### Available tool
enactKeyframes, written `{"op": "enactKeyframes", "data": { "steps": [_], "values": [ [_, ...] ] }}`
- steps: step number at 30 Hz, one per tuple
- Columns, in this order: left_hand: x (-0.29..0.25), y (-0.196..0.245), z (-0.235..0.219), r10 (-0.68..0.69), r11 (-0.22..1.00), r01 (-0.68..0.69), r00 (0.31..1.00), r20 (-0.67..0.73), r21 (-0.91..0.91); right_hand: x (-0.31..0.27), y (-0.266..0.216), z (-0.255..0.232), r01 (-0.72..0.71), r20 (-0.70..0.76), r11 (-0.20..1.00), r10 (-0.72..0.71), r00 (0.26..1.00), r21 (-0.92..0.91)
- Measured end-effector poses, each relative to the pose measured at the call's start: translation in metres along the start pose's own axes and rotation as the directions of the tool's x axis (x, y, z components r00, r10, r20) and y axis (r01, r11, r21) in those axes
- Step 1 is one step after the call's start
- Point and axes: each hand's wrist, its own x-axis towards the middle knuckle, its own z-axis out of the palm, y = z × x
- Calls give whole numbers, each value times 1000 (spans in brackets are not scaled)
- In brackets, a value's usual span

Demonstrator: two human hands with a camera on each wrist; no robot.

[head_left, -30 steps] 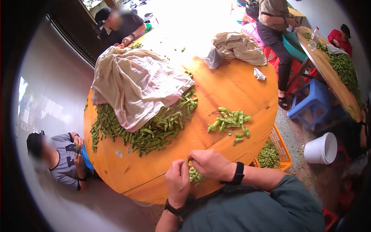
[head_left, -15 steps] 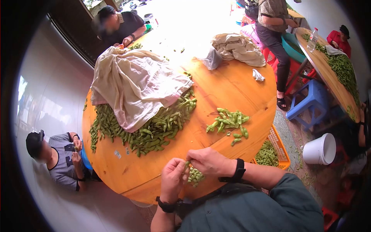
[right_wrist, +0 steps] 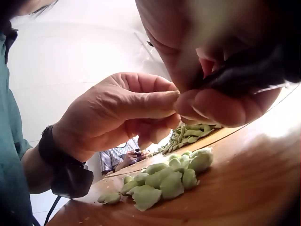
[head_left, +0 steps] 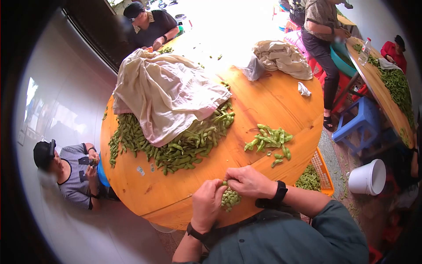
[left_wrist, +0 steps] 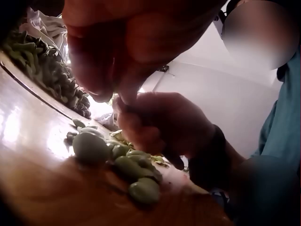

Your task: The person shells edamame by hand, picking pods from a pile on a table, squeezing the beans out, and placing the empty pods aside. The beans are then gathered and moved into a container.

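Observation:
Over the near edge of the table, my left hand (head_left: pixel 206 201) and right hand (head_left: pixel 251 181) meet fingertip to fingertip. Between them they pinch a green soybean pod (head_left: pixel 224 183), of which only a small end shows. A dark, shiny object (right_wrist: pixel 249 70) lies against the right hand's fingers in the right wrist view; its kind is unclear. Just beneath the hands sits a small pile of pale green shelled beans (head_left: pixel 230 200), large in the left wrist view too. A loose group of pods (head_left: pixel 270 138) lies farther right on the wood.
A large heap of pods (head_left: pixel 176 156), partly covered by a pale cloth (head_left: pixel 169 92), fills the round table's (head_left: pixel 176 200) left side. An orange crate (head_left: pixel 324 174) of pods stands below the right edge, near a white bucket (head_left: pixel 368 177). Other people sit left and at the far side.
The head view has swung slightly, shifting the scene rightward. Both hands stay together over the bean pile, pinching a pod; the fingertips have shifted a little.

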Motion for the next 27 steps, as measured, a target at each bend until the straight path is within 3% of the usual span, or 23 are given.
{"op": "enactKeyframes", "data": {
  "steps": [1,5,6,7,9,11,13,14,16,17,20,23,27],
  "values": [
    [1,-1,0,86,992,-84,996,-15,94,0,0,1,24,-26,1000,-24,999,-11],
    [-2,-5,0,10,1000,-10,1000,-20,1,0,-5,-1,53,-27,999,-53,998,6],
    [-2,-7,0,-276,881,289,957,91,-375,1,-3,-2,56,-24,998,-56,998,7],
    [-3,-9,-1,-470,546,536,832,295,-644,2,-1,-3,44,7,997,-45,999,56],
    [-2,-13,-2,-479,477,558,813,331,-679,3,0,-6,31,42,994,-36,998,104],
    [-1,-15,-2,-483,405,576,794,369,-710,4,-1,-9,-178,172,939,131,976,295],
    [0,-15,0,-508,296,604,756,413,-740,5,-4,-13,-233,209,919,171,963,319],
    [2,-17,1,-505,298,597,761,408,-745,7,-5,-16,-287,243,894,210,947,344],
    [3,-20,3,-510,155,602,728,459,-783,9,0,-15,-310,252,880,228,940,361],
    [3,-20,3,-502,160,594,737,453,-788,10,3,-13,-337,261,860,248,933,383],
    [1,-17,9,-569,478,575,779,265,-664,12,4,-8,-296,182,891,245,952,344],
    [-7,-26,27,-452,740,422,888,77,-523,14,1,-4,-200,62,949,190,980,246],
    [-3,-21,26,-433,845,383,900,-58,-372,15,22,8,-247,60,949,239,969,197]
  ]
}}
